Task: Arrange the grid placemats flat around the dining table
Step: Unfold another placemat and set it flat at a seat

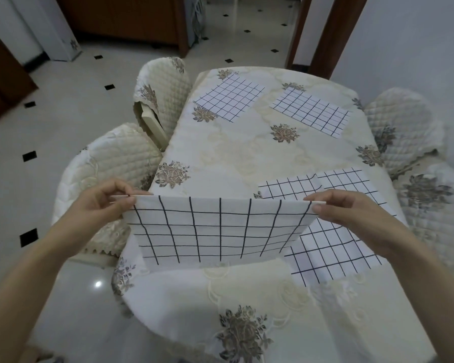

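I hold a white placemat with a black grid (215, 231) up over the near left part of the dining table (236, 158). My left hand (102, 203) pinches its upper left corner and my right hand (351, 208) pinches its upper right corner. The mat hangs down, and its lower edge touches the tablecloth. Two grid placemats lie flat at the far end, one on the left (230, 98) and one on the right (312, 112). Further grid mats (336, 244) lie overlapped and a little rumpled at the near right, partly behind my right hand.
A cream floral tablecloth covers the table. Quilted chairs stand at the left (110, 169), far left (163, 85) and right (401, 127). The tiled floor (50, 127) lies to the left, and dark wooden door frames (325, 35) stand behind the table.
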{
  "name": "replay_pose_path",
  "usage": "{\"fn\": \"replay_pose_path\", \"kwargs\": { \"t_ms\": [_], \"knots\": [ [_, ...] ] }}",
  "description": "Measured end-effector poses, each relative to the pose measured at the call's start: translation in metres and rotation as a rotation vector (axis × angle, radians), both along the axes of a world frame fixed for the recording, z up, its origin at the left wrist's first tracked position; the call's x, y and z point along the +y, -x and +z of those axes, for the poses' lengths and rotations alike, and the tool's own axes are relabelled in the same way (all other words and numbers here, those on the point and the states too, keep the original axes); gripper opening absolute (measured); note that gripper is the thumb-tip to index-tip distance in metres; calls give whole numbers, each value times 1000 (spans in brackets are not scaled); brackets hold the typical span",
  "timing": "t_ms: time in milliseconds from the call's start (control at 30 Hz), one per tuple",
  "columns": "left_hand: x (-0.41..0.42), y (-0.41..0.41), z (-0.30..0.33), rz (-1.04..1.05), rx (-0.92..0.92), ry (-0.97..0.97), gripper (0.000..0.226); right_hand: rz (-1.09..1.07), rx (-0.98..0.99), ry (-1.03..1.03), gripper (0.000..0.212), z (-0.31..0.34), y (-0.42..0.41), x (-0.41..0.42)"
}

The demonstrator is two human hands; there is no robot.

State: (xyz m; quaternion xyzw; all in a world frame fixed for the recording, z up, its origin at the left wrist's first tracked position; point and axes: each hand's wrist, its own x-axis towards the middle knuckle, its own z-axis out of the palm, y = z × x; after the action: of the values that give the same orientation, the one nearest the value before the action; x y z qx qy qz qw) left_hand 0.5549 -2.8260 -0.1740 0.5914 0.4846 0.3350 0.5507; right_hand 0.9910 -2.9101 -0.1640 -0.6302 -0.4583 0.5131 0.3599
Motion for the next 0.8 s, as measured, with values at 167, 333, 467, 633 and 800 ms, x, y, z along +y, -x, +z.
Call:
{"fn": "replay_pose_path", "kwargs": {
  "t_ms": [167, 333, 467, 633, 800],
  "knots": [
    [3, -15, -2, 27, -20, 41, 46, 50, 178, 12, 55, 4, 5, -2],
    [27, -28, -32, 109, 42, 154, 3, -115, 126, 64, 18, -14, 9, 22],
    [50, -35, -72, 160, 81, 274, 5, -159, 42, 167, 8, -49, 4, 51],
    [77, -45, -133, 195, 119, 372, 12, -163, -33, 315, 12, -112, -2, 92],
    [96, -49, -187, 220, 243, 424, 15, -159, -90, 408, 16, -164, 3, 123]
  ]
}}
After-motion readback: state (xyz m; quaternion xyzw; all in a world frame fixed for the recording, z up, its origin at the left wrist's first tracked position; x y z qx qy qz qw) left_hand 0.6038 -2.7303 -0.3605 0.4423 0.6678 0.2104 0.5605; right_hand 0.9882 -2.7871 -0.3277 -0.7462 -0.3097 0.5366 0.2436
